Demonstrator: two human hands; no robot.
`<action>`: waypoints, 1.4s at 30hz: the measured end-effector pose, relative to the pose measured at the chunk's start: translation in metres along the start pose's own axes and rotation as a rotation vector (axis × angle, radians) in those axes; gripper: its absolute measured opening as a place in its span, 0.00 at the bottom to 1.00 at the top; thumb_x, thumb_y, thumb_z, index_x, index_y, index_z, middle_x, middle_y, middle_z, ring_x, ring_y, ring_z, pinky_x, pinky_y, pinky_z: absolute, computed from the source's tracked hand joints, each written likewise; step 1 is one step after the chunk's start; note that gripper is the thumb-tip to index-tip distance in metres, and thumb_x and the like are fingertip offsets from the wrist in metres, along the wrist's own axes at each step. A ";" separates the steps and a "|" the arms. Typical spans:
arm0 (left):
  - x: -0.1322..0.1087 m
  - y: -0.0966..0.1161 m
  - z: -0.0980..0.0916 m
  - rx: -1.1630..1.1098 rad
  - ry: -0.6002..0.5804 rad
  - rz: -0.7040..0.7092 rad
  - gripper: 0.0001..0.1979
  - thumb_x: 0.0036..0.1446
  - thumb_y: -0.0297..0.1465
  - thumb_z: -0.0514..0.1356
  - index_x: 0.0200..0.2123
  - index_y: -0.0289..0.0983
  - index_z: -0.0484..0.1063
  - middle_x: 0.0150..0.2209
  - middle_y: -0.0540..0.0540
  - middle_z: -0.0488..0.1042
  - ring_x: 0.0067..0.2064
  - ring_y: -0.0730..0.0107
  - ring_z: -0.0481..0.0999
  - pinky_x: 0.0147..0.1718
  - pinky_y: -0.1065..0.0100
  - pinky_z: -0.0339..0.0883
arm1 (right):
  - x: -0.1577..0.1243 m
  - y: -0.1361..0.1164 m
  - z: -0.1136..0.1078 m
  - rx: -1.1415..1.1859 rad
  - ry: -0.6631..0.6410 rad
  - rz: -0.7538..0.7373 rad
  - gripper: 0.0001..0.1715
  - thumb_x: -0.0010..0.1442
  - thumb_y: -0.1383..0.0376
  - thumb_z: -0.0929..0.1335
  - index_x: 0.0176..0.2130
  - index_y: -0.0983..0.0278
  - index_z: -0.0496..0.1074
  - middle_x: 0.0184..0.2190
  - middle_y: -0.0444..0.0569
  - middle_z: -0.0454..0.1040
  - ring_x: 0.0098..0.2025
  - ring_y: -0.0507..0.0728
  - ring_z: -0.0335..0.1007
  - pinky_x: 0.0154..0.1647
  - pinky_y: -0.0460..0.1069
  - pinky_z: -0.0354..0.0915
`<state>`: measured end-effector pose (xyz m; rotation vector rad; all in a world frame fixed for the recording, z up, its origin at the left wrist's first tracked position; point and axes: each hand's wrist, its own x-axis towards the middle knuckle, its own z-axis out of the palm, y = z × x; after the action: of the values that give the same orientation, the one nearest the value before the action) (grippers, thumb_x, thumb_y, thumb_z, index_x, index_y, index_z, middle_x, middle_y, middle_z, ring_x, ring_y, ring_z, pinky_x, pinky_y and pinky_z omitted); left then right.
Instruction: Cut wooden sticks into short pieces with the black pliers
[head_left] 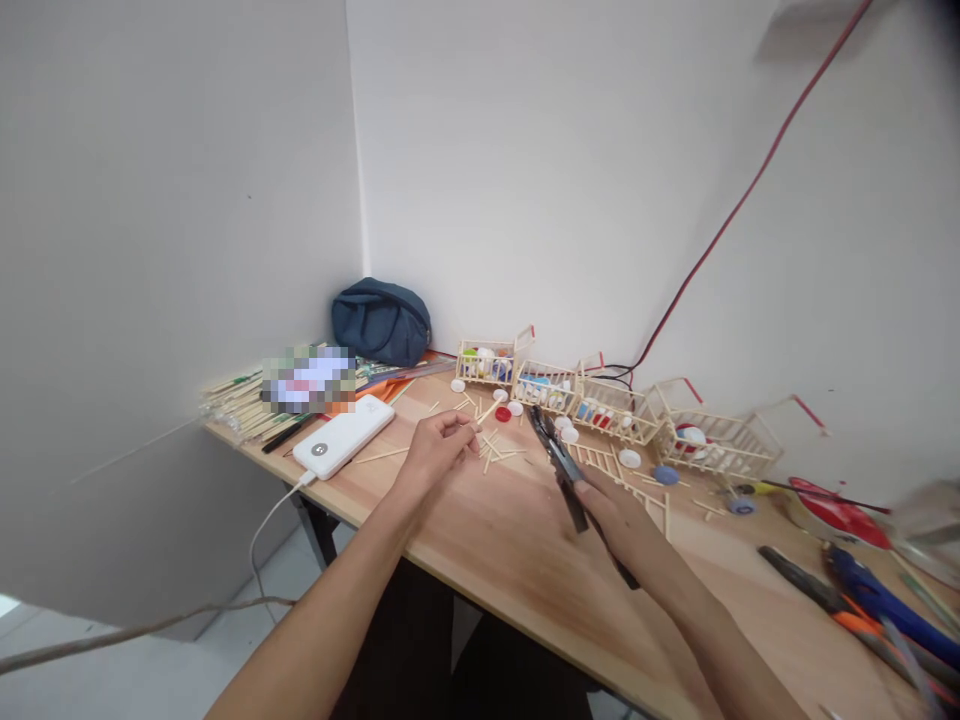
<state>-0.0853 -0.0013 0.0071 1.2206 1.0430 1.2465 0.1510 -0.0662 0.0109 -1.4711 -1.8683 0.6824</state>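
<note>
My left hand (441,448) is over the table, its fingers pinched on a short wooden stick (491,409) that points away from me. A pair of pliers (561,458) with dark handles is in my right hand (615,515), the jaws pointing up and to the left. Loose cut sticks (491,452) lie beside my left fingertips. Beyond the pliers stands a row of several small carts built from sticks, among them a large one (720,445) at the right. A flat stick lattice (600,462) lies behind my right hand, partly covered by it.
A white power bank (343,437) with a cable lies at the left, near bundled sticks (240,405) and a blue pouch (382,320). Bottle caps (630,458) are scattered before the carts. Tools, including a blue-handled one (892,605), lie at the right.
</note>
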 end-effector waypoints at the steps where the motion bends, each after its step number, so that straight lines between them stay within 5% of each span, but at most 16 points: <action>1: 0.003 0.002 0.002 0.005 -0.002 0.017 0.10 0.45 0.35 0.60 0.26 0.33 0.69 0.19 0.52 0.69 0.14 0.85 0.54 0.14 0.77 0.45 | 0.003 0.001 0.000 0.114 -0.051 0.055 0.27 0.59 0.47 0.58 0.45 0.61 0.71 0.44 0.53 0.72 0.48 0.64 0.65 0.51 0.59 0.60; 5: 0.014 0.013 0.013 -0.014 -0.046 0.074 0.10 0.46 0.35 0.60 0.24 0.33 0.68 0.20 0.50 0.71 0.15 0.85 0.54 0.15 0.77 0.44 | 0.011 0.002 0.002 0.555 -0.256 0.197 0.31 0.57 0.44 0.60 0.43 0.64 0.74 0.42 0.55 0.74 0.46 0.63 0.68 0.49 0.58 0.62; 10: 0.028 0.024 0.036 -0.097 -0.065 0.095 0.07 0.46 0.32 0.59 0.24 0.34 0.65 0.19 0.50 0.72 0.14 0.85 0.53 0.14 0.77 0.42 | 0.019 -0.001 -0.001 0.809 -0.294 0.268 0.29 0.57 0.45 0.61 0.42 0.63 0.74 0.41 0.55 0.74 0.45 0.61 0.69 0.50 0.56 0.61; 19: 0.039 0.007 0.068 0.036 -0.045 0.128 0.09 0.47 0.35 0.60 0.25 0.36 0.64 0.18 0.50 0.72 0.16 0.80 0.62 0.17 0.76 0.51 | 0.038 0.006 -0.006 0.457 -0.221 0.214 0.32 0.58 0.42 0.57 0.42 0.65 0.70 0.35 0.52 0.73 0.38 0.59 0.69 0.39 0.54 0.66; 28: 0.038 0.003 0.066 0.094 -0.063 0.108 0.09 0.48 0.34 0.60 0.25 0.36 0.63 0.20 0.50 0.74 0.19 0.77 0.69 0.20 0.77 0.56 | 0.038 -0.003 -0.005 0.109 -0.163 0.087 0.27 0.62 0.47 0.56 0.47 0.62 0.67 0.37 0.49 0.71 0.37 0.56 0.66 0.37 0.50 0.62; 42: 0.038 -0.001 0.059 0.138 -0.141 0.083 0.07 0.48 0.31 0.59 0.23 0.35 0.64 0.22 0.48 0.75 0.23 0.75 0.71 0.21 0.76 0.57 | 0.037 0.005 -0.001 0.013 -0.136 0.067 0.26 0.62 0.48 0.57 0.45 0.63 0.69 0.31 0.46 0.70 0.30 0.54 0.63 0.29 0.47 0.57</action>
<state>-0.0240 0.0321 0.0148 1.4496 0.9961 1.1480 0.1494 -0.0292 0.0145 -1.5186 -1.9193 0.8440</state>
